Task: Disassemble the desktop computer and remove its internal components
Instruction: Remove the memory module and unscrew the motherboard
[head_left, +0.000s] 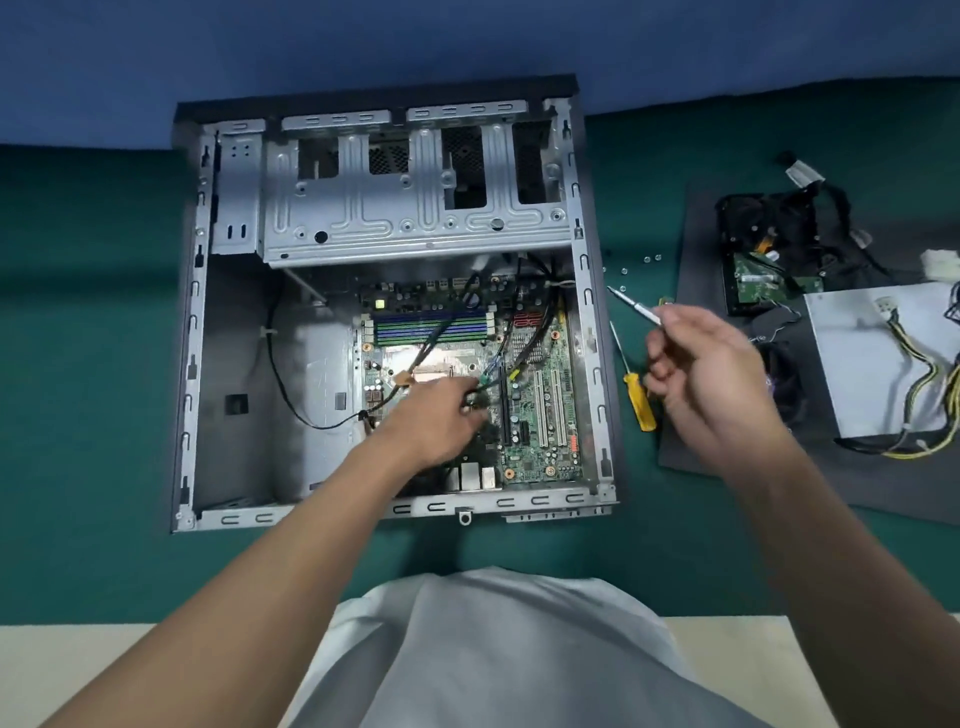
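A table (93, 364) covered in dark green cloth fills most of the view. Beyond its far edge rises a plain blue wall (311, 47). A dark grey mat (698, 239) lies on the right. A cream strip (104, 654) runs along the near side. The light is soft and even.

Stretches the left arm forward, left hand (441, 415) palm down, fingers bent downward; unclear whether gripping anything. Holds the right hand (701, 374) raised off to the right, forearm bare and angled upward, thumb and curled fingers pinching a thin screwdriver (636, 307), its tip pointing up and left.
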